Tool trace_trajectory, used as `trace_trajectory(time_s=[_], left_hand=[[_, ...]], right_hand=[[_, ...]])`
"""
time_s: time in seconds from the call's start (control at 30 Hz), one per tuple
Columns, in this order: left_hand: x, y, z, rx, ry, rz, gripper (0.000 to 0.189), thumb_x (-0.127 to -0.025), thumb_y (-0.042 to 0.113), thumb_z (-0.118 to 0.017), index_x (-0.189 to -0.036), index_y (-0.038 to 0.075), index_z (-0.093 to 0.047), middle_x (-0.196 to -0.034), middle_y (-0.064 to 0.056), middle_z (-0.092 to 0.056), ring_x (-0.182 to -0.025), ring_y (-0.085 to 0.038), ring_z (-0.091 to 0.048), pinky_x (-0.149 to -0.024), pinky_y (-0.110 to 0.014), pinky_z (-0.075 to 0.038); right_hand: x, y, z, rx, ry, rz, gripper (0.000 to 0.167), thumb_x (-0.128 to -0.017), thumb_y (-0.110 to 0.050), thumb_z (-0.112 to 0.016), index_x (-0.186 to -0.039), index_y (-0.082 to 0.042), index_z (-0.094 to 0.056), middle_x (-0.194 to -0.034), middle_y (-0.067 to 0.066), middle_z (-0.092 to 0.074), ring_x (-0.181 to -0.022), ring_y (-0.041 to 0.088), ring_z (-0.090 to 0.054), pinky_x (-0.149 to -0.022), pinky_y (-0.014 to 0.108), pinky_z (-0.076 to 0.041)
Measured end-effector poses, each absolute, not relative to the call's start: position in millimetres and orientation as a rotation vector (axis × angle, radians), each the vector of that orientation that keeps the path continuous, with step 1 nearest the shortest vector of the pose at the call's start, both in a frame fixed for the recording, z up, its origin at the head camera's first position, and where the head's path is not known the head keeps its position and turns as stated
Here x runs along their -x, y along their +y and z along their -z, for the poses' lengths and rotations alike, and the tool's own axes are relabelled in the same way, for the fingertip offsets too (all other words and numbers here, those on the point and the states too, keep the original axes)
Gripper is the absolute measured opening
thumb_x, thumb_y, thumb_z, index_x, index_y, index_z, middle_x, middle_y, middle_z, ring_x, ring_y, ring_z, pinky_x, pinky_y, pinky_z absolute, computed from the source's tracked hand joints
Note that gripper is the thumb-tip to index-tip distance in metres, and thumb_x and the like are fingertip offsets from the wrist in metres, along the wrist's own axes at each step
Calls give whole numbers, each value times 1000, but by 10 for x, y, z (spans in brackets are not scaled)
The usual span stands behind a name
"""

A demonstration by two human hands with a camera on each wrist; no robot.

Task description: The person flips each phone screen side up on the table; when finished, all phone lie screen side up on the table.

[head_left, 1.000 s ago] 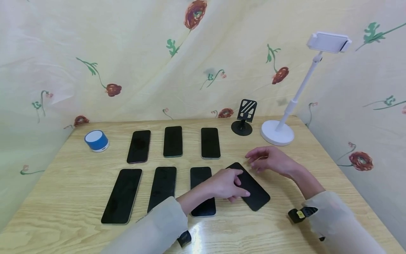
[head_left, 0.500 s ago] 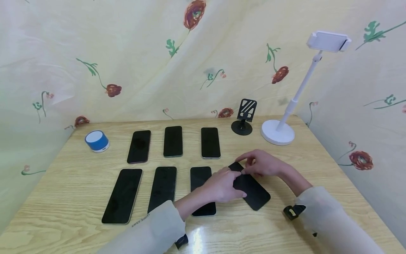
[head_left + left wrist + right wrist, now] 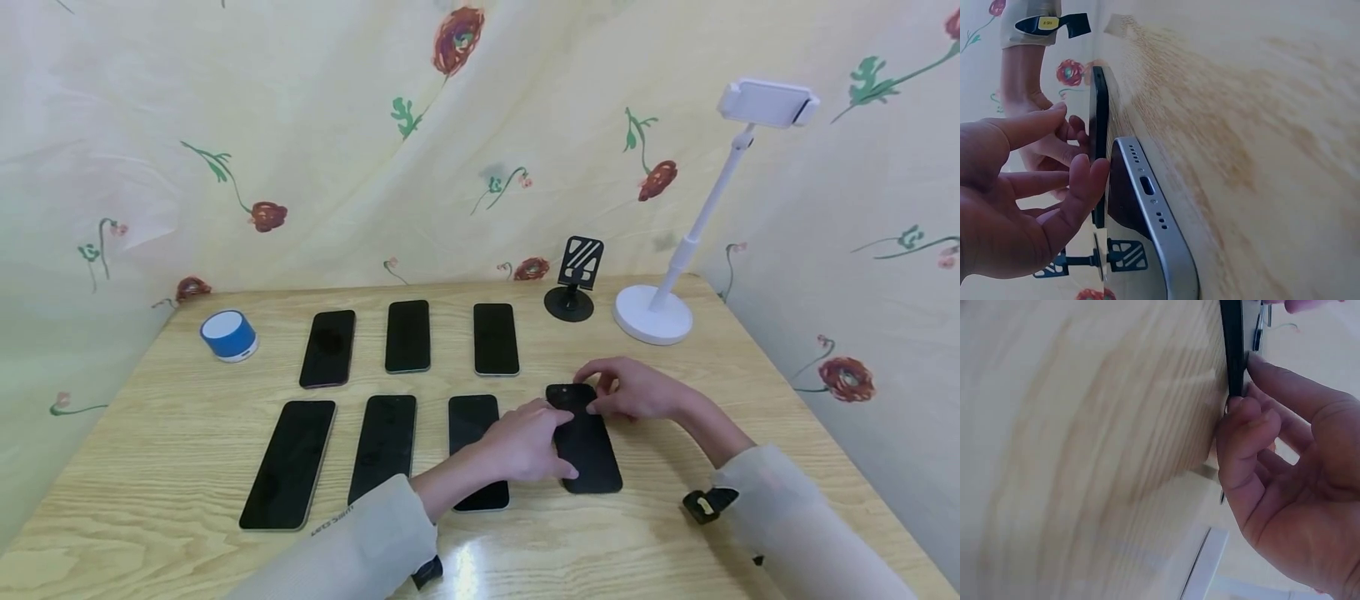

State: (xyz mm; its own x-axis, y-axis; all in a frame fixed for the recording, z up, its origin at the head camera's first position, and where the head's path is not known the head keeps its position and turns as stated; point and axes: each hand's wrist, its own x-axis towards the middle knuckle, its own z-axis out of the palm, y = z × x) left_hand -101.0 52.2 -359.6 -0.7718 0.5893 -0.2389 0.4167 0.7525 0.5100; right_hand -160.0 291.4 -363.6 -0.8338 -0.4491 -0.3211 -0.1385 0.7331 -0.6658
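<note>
Both hands are at a black smartphone (image 3: 588, 454) lying at the right end of the front row. My left hand (image 3: 521, 442) reaches over its left side, index finger and thumb extended and spread. In the left wrist view, that hand's fingertips (image 3: 1099, 172) come right up to the phone's edge, and its thumb stands off the surface. My right hand (image 3: 637, 390) pinches the phone's upper right edge, thumb on the upper face and curled fingers (image 3: 1250, 428) along the side. Another phone (image 3: 476, 417) lies partly hidden beneath my left wrist and forearm.
Several more dark phones lie in two rows, among them one phone (image 3: 288, 467) at front left. A blue round speaker (image 3: 228, 335) stands at the left. At the back right are a black phone stand (image 3: 570, 304) and a tall white phone stand (image 3: 652, 317).
The phone at the right end has turned from slanting to nearly in line with the row. My right hand has come in from the right and taken hold of its upper edge.
</note>
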Motion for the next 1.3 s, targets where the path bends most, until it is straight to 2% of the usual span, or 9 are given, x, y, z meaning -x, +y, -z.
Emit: trace_trajectory(time_s=[0.23, 0.43, 0.63, 0.73, 0.83, 0.97, 1.1, 1.2, 1.3], left_hand=[[1026, 560, 3597, -795, 2613, -447, 81, -87, 38, -89, -157, 21, -52, -149, -4, -57, -116, -24, -66, -93, -40, -59], [1027, 578, 3621, -818, 2630, -380, 89, -81, 34, -94, -157, 16, -51, -143, -5, -57, -105, -22, -67, -83, -36, -59], [1019, 589, 3655, -807, 2624, -366, 90, -85, 31, -92, -160, 14, -46, -150, -5, -52, -100, -19, -65, -84, -33, -59], [1021, 593, 3670, -827, 2625, -360, 88, -85, 32, -91, -159, 13, -48, -150, -6, -52, -97, -18, -64, -82, -31, -58], [1018, 594, 3687, -841, 2625, -359, 85, -85, 32, -91, -158, 13, -50, -149, -6, -52, -94, -17, -64, -80, -30, -58], [1017, 596, 3702, -853, 2626, -365, 84, -84, 32, -92, -156, 14, -52, -148, -4, -53, -96, -17, -63, -82, -30, -58], [1022, 616, 3726, -882, 2639, -376, 80, -86, 34, -90, -155, 14, -55, -146, -3, -54, -100, -17, -65, -84, -30, -57], [1030, 641, 3745, -901, 2662, -381, 73, -89, 34, -87, -153, 14, -57, -145, -2, -55, -99, -17, -66, -81, -30, -57], [1033, 659, 3755, -894, 2686, -369, 68, -92, 33, -85, -152, 15, -58, -145, -2, -56, -94, -17, -66, -78, -30, -57]], right_hand=[[1556, 3018, 3642, 318, 2505, 888, 43, -94, -18, -79, -129, -1, -60, -83, 6, -58, -57, 16, -56, -52, 30, -50], [1529, 3033, 3635, 216, 2542, 876, 44, -91, -21, -83, -122, 1, -61, -84, 7, -60, -61, 17, -59, -55, 33, -55], [1485, 3032, 3642, 176, 2577, 887, 42, -90, -21, -84, -118, 3, -64, -86, 6, -62, -63, 17, -60, -56, 32, -54], [1457, 3045, 3652, 166, 2561, 929, 37, -93, -15, -78, -122, 5, -64, -94, 10, -63, -69, 18, -62, -60, 31, -56], [1423, 3062, 3658, 137, 2540, 976, 33, -98, -7, -66, -127, 7, -63, -104, 14, -62, -77, 20, -62, -66, 33, -58], [1378, 3051, 3671, 72, 2555, 1025, 31, -101, -4, -53, -127, 9, -63, -103, 16, -65, -78, 21, -62, -68, 34, -59], [1348, 2983, 3668, -9, 2509, 1172, 29, -103, -5, -49, -122, 10, -65, -93, 16, -68, -74, 19, -67, -68, 34, -63], [1350, 2926, 3625, -21, 2495, 1256, 31, -106, -7, -48, -127, 11, -63, -103, 22, -68, -72, 20, -69, -68, 37, -65], [1374, 2925, 3571, -10, 2588, 1215, 37, -107, -9, -48, -137, 11, -58, -120, 29, -65, -74, 20, -70, -67, 37, -65]])
